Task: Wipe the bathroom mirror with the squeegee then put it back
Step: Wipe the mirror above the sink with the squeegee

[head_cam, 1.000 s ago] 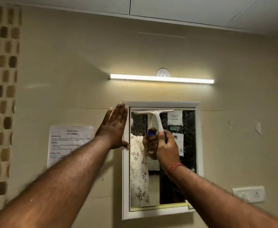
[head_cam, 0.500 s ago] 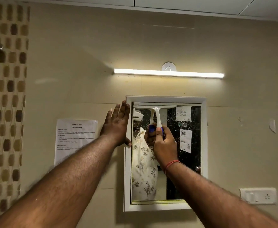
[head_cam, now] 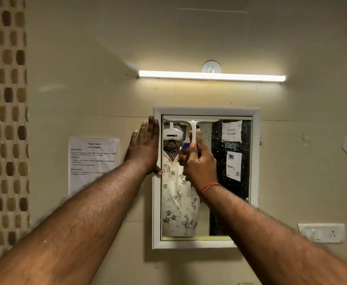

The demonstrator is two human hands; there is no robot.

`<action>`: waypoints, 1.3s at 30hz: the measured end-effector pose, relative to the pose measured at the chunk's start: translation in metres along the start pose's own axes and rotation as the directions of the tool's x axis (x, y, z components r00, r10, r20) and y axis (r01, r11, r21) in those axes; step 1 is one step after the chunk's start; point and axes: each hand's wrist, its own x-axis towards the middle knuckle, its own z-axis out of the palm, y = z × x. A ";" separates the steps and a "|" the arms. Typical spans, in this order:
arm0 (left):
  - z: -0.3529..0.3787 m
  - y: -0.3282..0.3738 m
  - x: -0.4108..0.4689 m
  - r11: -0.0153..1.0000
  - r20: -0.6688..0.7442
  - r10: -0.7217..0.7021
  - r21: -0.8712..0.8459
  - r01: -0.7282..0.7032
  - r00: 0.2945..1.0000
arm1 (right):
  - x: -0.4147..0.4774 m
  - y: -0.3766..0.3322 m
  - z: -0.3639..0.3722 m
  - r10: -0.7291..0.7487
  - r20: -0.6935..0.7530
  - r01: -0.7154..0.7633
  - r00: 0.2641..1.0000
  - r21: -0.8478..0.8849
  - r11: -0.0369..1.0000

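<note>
A white-framed bathroom mirror [head_cam: 254, 161] hangs on the beige wall, its right half speckled with water drops. A white squeegee [head_cam: 193, 128] with a blue grip has its blade lying level against the glass just under the top of the frame, on the left half. My right hand [head_cam: 199, 163] is closed around its handle. My left hand [head_cam: 144, 147] lies flat, fingers together and pointing up, against the wall and the mirror's left frame edge. The mirror reflects a person in a floral shirt.
A lit tube light [head_cam: 211, 76] runs above the mirror, with a round white hook [head_cam: 211, 67] just over it. A printed sheet [head_cam: 93, 161] is stuck to the wall at left, beside brown mosaic tiles [head_cam: 4, 120]. A switch socket [head_cam: 321, 233] sits at lower right.
The squeegee blade has stayed at the top of the glass, shifting slightly left. The view has moved, so the mirror sits lower in frame. My left hand keeps pressing the frame.
</note>
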 end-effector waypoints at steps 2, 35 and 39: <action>0.004 0.000 -0.004 1.000 -0.007 -0.004 -0.015 0.004 1.000 | -0.001 0.006 0.000 -0.010 0.005 0.010 1.000 -0.010 1.000; 0.162 -0.021 -0.137 0.970 0.011 0.168 0.178 -0.167 0.986 | -0.162 0.147 -0.012 0.057 -0.012 -0.058 0.998 -0.181 0.982; 0.179 -0.013 -0.159 0.968 0.065 0.156 0.187 -0.165 0.986 | -0.186 0.166 -0.013 0.080 -0.008 -0.080 0.997 -0.179 0.981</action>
